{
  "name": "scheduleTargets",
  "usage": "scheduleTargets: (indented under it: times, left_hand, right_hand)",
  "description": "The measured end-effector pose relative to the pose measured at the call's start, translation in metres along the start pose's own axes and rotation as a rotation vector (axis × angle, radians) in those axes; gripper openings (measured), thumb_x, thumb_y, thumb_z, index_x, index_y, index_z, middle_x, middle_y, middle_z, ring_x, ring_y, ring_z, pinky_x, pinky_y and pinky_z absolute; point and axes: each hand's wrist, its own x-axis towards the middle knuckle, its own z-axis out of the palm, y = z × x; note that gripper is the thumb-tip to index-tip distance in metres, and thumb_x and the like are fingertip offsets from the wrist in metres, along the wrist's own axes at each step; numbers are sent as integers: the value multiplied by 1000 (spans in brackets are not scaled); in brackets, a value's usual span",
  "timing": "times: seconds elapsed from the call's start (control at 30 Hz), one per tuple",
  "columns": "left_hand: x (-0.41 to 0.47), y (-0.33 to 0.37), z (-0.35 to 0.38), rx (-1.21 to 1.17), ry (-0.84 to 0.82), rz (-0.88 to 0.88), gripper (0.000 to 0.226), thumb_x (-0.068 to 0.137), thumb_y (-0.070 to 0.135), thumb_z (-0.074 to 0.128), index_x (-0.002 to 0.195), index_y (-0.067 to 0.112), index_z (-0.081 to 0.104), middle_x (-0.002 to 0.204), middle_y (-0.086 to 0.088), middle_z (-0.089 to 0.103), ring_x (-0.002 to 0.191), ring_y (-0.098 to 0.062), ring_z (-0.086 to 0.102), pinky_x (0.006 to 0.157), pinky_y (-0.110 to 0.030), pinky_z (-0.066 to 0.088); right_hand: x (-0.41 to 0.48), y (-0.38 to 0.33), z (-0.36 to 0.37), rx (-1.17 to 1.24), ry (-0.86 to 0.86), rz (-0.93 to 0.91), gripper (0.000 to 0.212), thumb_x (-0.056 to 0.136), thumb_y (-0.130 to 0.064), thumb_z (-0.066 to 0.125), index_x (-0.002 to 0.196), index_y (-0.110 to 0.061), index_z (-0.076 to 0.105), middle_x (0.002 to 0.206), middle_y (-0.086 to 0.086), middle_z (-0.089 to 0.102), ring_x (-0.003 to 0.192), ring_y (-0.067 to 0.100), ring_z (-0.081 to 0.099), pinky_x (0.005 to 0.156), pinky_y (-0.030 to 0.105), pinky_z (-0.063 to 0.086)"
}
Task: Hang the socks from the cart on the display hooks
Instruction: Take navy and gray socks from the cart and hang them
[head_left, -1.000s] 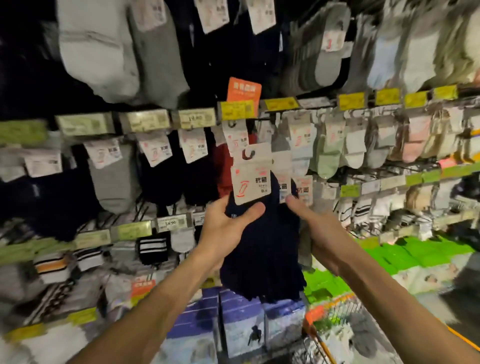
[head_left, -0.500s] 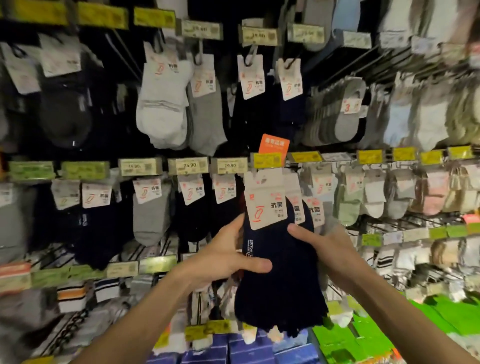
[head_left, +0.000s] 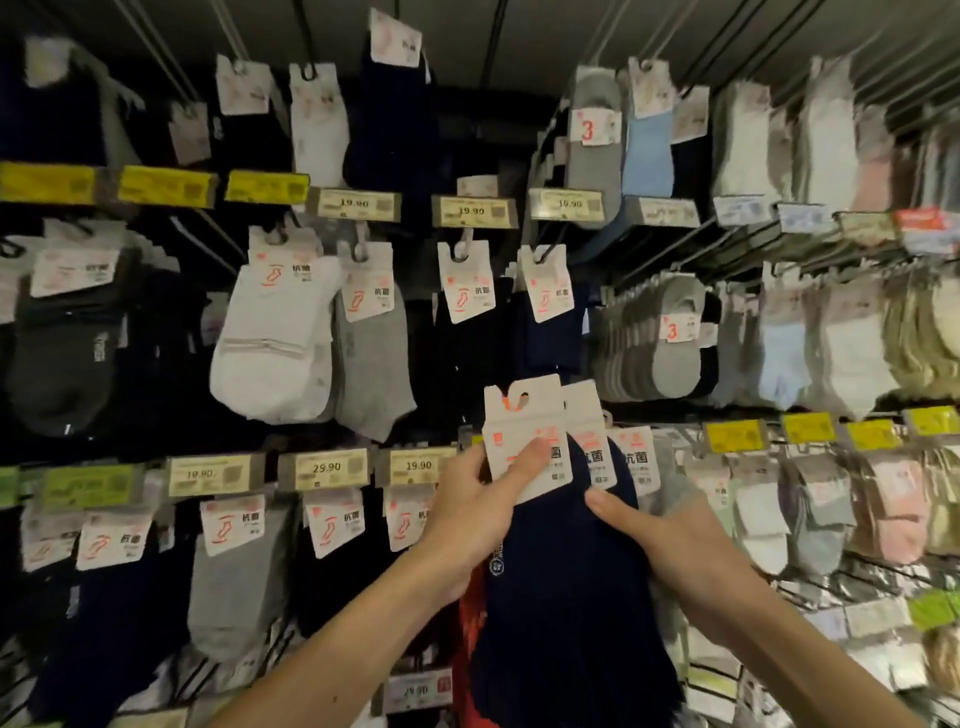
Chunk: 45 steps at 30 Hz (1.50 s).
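Navy socks (head_left: 566, 597) raised, left hand (head_left: 467, 514) now pinching card (head_left: 524, 436), right hand (head_left: 670, 545) gripping

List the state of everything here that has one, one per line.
navy socks: held up by both hands, off any hook.
header card: upright, hole empty.
left hand: pinches the header card.
right hand: grips the navy socks.
white socks: hanging on a hook.

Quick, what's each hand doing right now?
Left hand: pinches the navy socks by their card.
Right hand: grips the same navy socks.
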Motion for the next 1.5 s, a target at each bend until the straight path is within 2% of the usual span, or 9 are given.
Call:
scheduleTargets:
  times: [0.2, 0.43, 0.57, 0.73, 0.87, 0.97, 1.1, 1.2, 1.5]
  left_hand:
    - [56, 9, 26, -24, 44, 58, 34, 84, 13, 78, 111, 25, 62, 100, 4, 76, 92, -13, 74, 82, -36, 60]
    - [98, 7, 74, 118, 85, 107, 32, 86, 10, 71, 108, 28, 56, 95, 6, 69, 76, 8, 66, 58, -12, 51]
    - [119, 5, 103, 126, 82, 141, 14, 93, 30, 66, 103, 21, 63, 91, 4, 76, 83, -10, 73, 74, -31, 60]
    - [147, 10, 111, 173, 87, 178, 16, 98, 28, 60, 92, 13, 62, 73, 2, 71, 67, -14, 68, 60, -25, 51]
    - [164, 29, 103, 240, 106, 240, 26, 98, 28, 60, 93, 2, 56, 74, -11, 65, 64, -15, 63, 57, -26, 46]
    - [177, 58, 92, 204, 156, 308, 5, 98, 22, 60, 103, 20, 62, 87, -5, 74, 72, -15, 73, 58, -26, 56]
    - [199, 94, 78, 166, 220, 344, 40, 98, 18, 60, 122, 47, 47, 99, -4, 70, 68, -16, 74, 53, -27, 57]
    - [209, 105, 74, 197, 229, 405, 45, 100, 17, 57, 127, 50, 43, 90, -8, 71, 57, -15, 71, 46, -24, 51]
    - [240, 112, 64, 392, 277, 639, 53, 102, 16, 46, 130, 60, 36, 64, -3, 65, 51, -21, 59, 45, -26, 45]
  right_hand:
    - [58, -13, -44, 32, 44, -29, 28, 86, -8, 72, 111, -19, 71, 103, 2, 78, 93, 18, 75, 70, 27, 60]
    - [107, -20, -83, 11, 16, -52, 25, 84, -4, 74, 106, -15, 72, 93, 0, 79, 82, 15, 75, 58, 19, 57]
    - [126, -21, -101, -20, 2, -90, 26, 78, 5, 75, 101, -7, 72, 88, 3, 79, 75, 10, 75, 56, 13, 52]
    - [154, -26, -119, -67, -9, -102, 29, 73, -6, 81, 101, -11, 75, 94, 1, 79, 89, 15, 75, 72, 25, 56]
    - [171, -43, -125, -26, -13, -124, 28, 79, -1, 76, 106, -10, 74, 95, 2, 79, 86, 14, 75, 63, 18, 57]
    - [181, -59, -124, 5, -22, -155, 25, 81, -5, 76, 104, -14, 74, 93, 1, 79, 83, 15, 75, 59, 18, 57]
    - [195, -77, -115, -18, -5, -234, 23, 81, -8, 77, 100, -20, 76, 94, -1, 79, 84, 14, 76, 65, 24, 59]
    - [203, -86, -110, -41, 4, -290, 24, 79, -9, 79, 100, -22, 75, 94, -4, 79, 86, 13, 75, 76, 31, 58]
    - [222, -90, -98, -5, 11, -303, 22, 81, -7, 78, 99, -19, 74, 87, -6, 78, 79, 8, 74, 60, 18, 57]
